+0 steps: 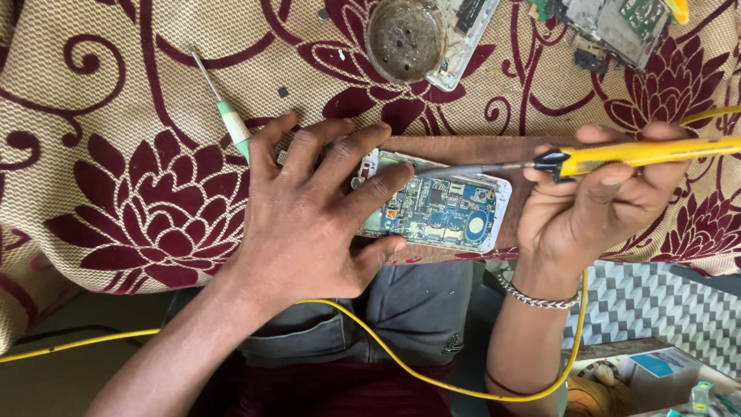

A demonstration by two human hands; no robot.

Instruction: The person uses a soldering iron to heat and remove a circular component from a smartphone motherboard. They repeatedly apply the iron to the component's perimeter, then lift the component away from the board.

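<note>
The cloth (116,154) over the tabletop was beige, patterned with maroon flowers and scrolls. The opened phone (440,208) showed a blue circuit board in a white frame. The soldering iron (641,153) had a yellow handle with a black collar, and its cord (401,363) was yellow. The screwdriver (231,123) near the cloth's far edge had a pale green handle.

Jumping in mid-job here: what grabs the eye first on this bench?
The opened phone with its blue circuit board bared, at centre on the floral cloth, pinned by the left hand. Next, the yellow soldering iron in the right hand, its tip reaching over the board's upper edge. A green-handled screwdriver lies left of the left hand.
</note>
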